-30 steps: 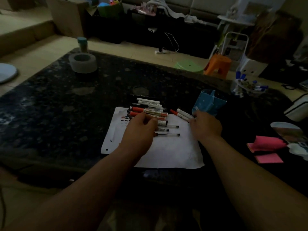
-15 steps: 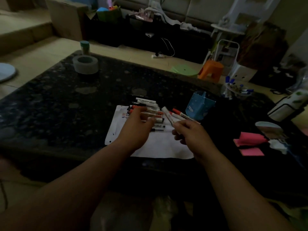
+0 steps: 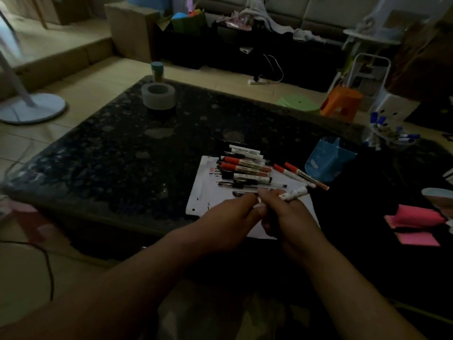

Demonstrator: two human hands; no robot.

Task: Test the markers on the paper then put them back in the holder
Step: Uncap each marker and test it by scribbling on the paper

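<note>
Just below centre frame, above the paper (image 3: pixel 210 192), the right grip (image 3: pixel 291 222) curls round a white marker (image 3: pixel 295 193); the left grip (image 3: pixel 230 217) pinches its other end. More markers (image 3: pixel 245 165) lie at the paper's top, blue holder (image 3: pixel 328 160) just right.

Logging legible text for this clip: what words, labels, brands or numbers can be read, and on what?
None readable.
Markers: barrel print, too small and dim.
Held marker in right hand: print blurred.
Holder: pale label, blurred.
Paper: test strokes only, no words.
</note>
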